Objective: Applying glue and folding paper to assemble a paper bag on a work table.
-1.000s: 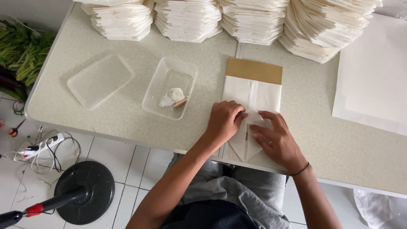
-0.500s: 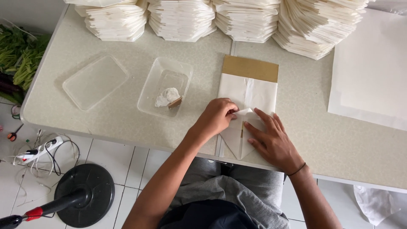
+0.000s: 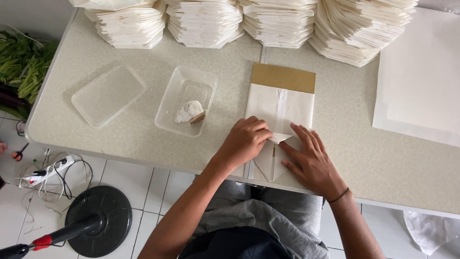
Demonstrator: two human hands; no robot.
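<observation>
White paper [image 3: 279, 108] lies on the table [image 3: 383, 158] edge. Left hand [image 3: 245, 141] pinches its folded flap with curled fingers; right hand [image 3: 311, 160] presses flat, fingers spread, beside the fold.

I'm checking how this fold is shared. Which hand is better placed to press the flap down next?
Probably the left hand: its fingertips already pinch the raised flap. The right hand lies flat, pinning the paper.

The left hand [image 3: 247, 141] has pulled a white flap of the paper bag [image 3: 279, 115] up to a little point. Before, that flap lay flatter. The right hand [image 3: 309, 160] has spread its fingers more beside it.
</observation>
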